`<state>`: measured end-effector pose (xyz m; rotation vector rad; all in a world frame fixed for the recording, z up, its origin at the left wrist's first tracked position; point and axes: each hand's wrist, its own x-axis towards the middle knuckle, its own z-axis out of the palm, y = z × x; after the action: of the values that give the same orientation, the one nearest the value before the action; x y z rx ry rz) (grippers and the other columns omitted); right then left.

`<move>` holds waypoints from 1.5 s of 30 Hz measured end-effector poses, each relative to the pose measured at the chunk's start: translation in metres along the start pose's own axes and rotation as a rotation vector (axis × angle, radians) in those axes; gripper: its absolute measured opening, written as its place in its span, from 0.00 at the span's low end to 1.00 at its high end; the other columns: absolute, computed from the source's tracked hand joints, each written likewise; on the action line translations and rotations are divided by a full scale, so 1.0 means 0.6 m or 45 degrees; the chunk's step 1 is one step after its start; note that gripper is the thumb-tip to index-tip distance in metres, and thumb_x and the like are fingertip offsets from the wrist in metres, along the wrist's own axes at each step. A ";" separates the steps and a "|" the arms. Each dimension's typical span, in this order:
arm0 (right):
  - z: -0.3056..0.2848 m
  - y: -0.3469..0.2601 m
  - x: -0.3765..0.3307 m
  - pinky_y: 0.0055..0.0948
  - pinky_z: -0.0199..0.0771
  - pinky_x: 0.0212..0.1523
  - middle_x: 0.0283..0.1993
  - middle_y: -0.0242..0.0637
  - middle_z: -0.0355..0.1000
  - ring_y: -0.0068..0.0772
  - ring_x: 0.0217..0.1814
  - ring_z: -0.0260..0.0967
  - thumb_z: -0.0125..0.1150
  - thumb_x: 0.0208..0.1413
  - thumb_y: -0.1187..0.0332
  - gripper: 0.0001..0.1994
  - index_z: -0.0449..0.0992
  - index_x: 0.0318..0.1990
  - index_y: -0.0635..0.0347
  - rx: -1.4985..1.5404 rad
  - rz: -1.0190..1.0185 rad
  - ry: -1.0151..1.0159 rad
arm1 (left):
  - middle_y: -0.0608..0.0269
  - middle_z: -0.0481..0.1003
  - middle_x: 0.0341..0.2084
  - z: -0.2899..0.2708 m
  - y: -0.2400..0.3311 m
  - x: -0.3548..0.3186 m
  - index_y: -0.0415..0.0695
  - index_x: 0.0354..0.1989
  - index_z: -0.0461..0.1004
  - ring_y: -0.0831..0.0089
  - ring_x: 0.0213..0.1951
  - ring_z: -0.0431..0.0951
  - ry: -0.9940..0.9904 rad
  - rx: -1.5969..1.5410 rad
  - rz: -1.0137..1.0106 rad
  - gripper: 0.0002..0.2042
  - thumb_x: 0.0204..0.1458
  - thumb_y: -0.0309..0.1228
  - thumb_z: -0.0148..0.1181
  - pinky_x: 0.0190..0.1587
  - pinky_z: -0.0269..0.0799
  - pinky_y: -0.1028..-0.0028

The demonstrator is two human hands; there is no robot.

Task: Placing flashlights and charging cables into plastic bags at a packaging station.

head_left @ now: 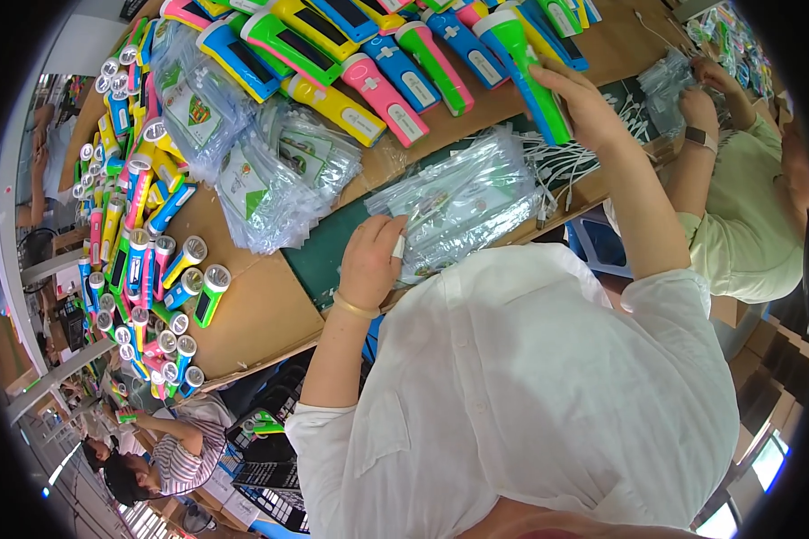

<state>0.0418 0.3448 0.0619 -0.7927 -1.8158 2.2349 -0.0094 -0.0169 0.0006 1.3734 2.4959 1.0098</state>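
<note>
My right hand (584, 106), raised at the upper right, is wrapped round the body of a green and blue flashlight (515, 65) with a white head. The flashlight's head points up and left, its blue-green end down toward the bags. In front of my chest lies a stack of clear plastic bags (476, 202) with printed green and white inserts. My left hand (373, 256) is at the near left end of that stack, its fingers closed on a bag's edge. Something small and white shows at its fingertips; the pinch itself is partly hidden.
Many colourful flashlights (368, 85) lie across the far side, and more stand or lie in a heap (144, 260) at left. Another pile of bags (274, 180) sits left of centre. White cables (562, 166) lie right of the stack. A co-worker's hands (703, 99) handle bags at right.
</note>
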 end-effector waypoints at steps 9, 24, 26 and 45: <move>0.097 0.034 -0.056 0.26 0.75 0.31 0.44 0.37 0.73 0.27 0.32 0.75 0.67 0.55 0.62 0.24 0.68 0.56 0.63 0.101 0.207 -0.674 | 0.53 0.74 0.35 0.000 -0.007 -0.002 0.40 0.41 0.78 0.51 0.37 0.77 -0.016 -0.027 -0.016 0.14 0.45 0.16 0.62 0.39 0.74 0.61; 0.148 0.123 -0.081 0.39 0.72 0.47 0.41 0.50 0.74 0.46 0.45 0.73 0.67 0.50 0.61 0.29 0.67 0.58 0.65 -0.692 -0.118 -0.904 | 0.53 0.76 0.42 0.029 0.008 0.000 0.39 0.44 0.78 0.50 0.43 0.77 0.151 -0.082 -0.352 0.13 0.49 0.23 0.65 0.47 0.73 0.58; 0.145 0.126 -0.080 0.39 0.72 0.46 0.43 0.51 0.75 0.46 0.44 0.73 0.67 0.50 0.61 0.30 0.67 0.59 0.64 -0.724 -0.147 -0.912 | 0.52 0.76 0.41 0.029 0.010 0.000 0.38 0.43 0.78 0.49 0.42 0.77 0.128 -0.127 -0.410 0.12 0.49 0.22 0.65 0.46 0.73 0.58; 0.136 0.131 -0.093 0.35 0.69 0.46 0.40 0.45 0.72 0.38 0.41 0.69 0.68 0.51 0.63 0.25 0.68 0.54 0.63 -0.401 -0.034 -0.851 | 0.56 0.77 0.31 0.023 0.031 -0.007 0.38 0.38 0.77 0.54 0.38 0.78 0.235 -0.096 -0.455 0.11 0.45 0.16 0.64 0.41 0.75 0.60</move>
<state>0.0657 0.2301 0.0146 -0.0250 -2.4802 2.4071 0.0118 -0.0066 0.0004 0.8025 2.6675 1.1762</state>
